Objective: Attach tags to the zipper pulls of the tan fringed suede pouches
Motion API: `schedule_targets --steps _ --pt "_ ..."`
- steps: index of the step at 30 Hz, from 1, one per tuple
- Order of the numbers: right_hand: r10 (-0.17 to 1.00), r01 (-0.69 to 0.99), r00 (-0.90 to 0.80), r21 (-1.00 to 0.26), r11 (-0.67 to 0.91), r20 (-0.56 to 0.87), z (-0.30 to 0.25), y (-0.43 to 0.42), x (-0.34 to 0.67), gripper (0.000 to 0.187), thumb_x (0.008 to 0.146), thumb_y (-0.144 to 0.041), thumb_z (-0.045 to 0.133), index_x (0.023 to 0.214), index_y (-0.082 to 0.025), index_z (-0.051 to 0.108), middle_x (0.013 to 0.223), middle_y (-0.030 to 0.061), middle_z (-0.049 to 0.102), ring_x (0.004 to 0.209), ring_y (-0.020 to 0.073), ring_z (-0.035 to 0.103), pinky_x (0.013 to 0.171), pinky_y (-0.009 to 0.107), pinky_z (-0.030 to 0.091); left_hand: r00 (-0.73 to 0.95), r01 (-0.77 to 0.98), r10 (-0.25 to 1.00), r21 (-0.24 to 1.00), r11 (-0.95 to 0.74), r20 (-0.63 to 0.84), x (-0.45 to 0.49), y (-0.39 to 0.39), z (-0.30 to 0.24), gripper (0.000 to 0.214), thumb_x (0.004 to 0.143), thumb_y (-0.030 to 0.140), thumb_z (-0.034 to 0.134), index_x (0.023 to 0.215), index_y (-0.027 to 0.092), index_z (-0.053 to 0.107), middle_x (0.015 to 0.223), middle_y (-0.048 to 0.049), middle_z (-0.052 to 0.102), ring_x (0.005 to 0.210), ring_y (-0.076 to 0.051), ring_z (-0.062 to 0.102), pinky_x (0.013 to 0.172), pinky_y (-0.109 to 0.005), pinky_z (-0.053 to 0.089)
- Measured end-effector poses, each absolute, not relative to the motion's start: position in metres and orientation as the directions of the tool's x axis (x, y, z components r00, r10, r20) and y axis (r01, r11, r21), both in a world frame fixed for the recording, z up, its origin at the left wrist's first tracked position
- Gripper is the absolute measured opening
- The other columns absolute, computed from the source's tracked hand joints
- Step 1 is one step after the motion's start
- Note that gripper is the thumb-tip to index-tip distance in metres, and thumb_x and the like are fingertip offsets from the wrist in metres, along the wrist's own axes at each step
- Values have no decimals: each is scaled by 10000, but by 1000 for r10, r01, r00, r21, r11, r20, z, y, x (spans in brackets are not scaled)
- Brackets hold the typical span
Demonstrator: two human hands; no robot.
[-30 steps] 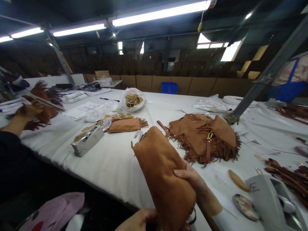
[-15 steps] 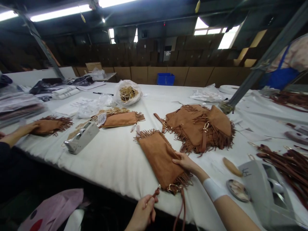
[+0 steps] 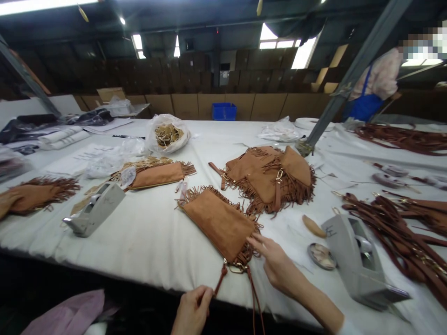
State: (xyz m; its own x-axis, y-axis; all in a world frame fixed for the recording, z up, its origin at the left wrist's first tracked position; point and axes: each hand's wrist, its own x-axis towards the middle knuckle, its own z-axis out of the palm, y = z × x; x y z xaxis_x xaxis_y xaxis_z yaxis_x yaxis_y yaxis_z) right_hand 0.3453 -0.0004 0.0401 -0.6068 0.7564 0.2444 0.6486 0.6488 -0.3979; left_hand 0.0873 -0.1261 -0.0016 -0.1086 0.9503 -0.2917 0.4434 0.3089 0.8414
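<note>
A tan suede pouch [image 3: 220, 221] with fringed edges lies slanted on the white-covered table in front of me. Below its lower corner, my left hand [image 3: 193, 307] pinches the end of a thin brown leather cord [image 3: 220, 281] and holds it taut. Fingers of my right hand [image 3: 279, 263] grip the pouch's right edge at the fringe; the thumb is mostly hidden. Between the hands, a gold ring [image 3: 236, 268] shows at the pouch's end, and a second long cord [image 3: 256, 302] dangles over the table edge.
Several fringed pouches [image 3: 258, 179] are piled beyond my right hand. Grey tape dispensers stand left [image 3: 96, 209] and right [image 3: 359, 260]. Brown straps [image 3: 394, 237] lie far right. Another person's hand [image 3: 7, 202] touches a pouch at far left. A slanted metal post [image 3: 335, 107] rises behind.
The view has swung right. The pouch has turned flatter, and my left hand has drawn the cord out straight. My right hand has slid down along the pouch's edge.
</note>
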Motion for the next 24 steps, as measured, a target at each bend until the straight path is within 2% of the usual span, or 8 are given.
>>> schedule_targets --steps 5,10,13,15,17,20,22,24 --pt "599 535 -798 -380 755 66 29 -79 360 753 583 -40 526 1288 -307 524 1496 107 331 1298 346 372 997 537 360 -153 420 973 880 222 -173 84 -107 13 393 887 475 411 868 177 666 712 -23 640 674 -175 569 663 -269 435" --pt "629 521 -697 -359 774 344 5 -92 338 340 809 -59 479 1055 -228 642 1325 183 529 1127 280 536 850 432 493 96 413 995 908 -68 30 94 -83 32 334 868 308 469 1145 173 598 1139 -132 630 1018 -237 587 890 -367 470" --pt "659 405 -586 -534 742 472 19 -94 334 295 874 -126 461 1095 -233 624 1219 172 596 1029 247 584 826 388 515 375 431 915 845 -316 151 102 -67 45 628 753 229 622 1354 208 441 1422 -138 432 1301 -274 391 1082 -444 330" --pt "690 271 -559 -685 676 460 39 -96 336 274 896 -179 459 1112 -239 617 1125 145 638 990 236 606 827 359 522 547 403 817 798 -449 183 110 -54 57 842 652 257 739 1408 223 370 1490 -131 343 1363 -303 294 1131 -468 241" --pt "746 179 -538 -811 557 393 59 -95 340 232 910 -220 466 1076 -245 626 1061 115 660 982 229 623 841 337 526 674 334 715 786 -521 187 122 -41 67 921 594 323 799 1407 219 379 1459 -138 398 1339 -323 335 1123 -456 253" --pt "899 150 -354 -933 326 257 81 -89 344 168 908 -264 514 1025 -234 631 1005 93 677 957 226 640 866 343 523 760 249 639 853 -458 121 144 -29 75 584 751 365 665 1301 228 526 1207 -99 637 1105 -271 577 968 -354 429" --pt "967 114 -176 -972 204 183 86 -84 344 155 871 -311 594 988 -215 626 929 84 683 893 224 649 826 345 535 746 252 663 896 -367 62 156 -29 72 340 851 333 515 1143 221 648 936 -59 718 843 -207 654 796 -276 484" --pt "990 58 -53 -989 133 130 85 -80 345 237 817 -364 667 987 -210 606 865 65 685 817 213 650 758 330 545 668 249 744 935 -252 23 164 -32 65 288 853 337 499 1006 205 704 746 -34 701 671 -172 625 689 -241 475"
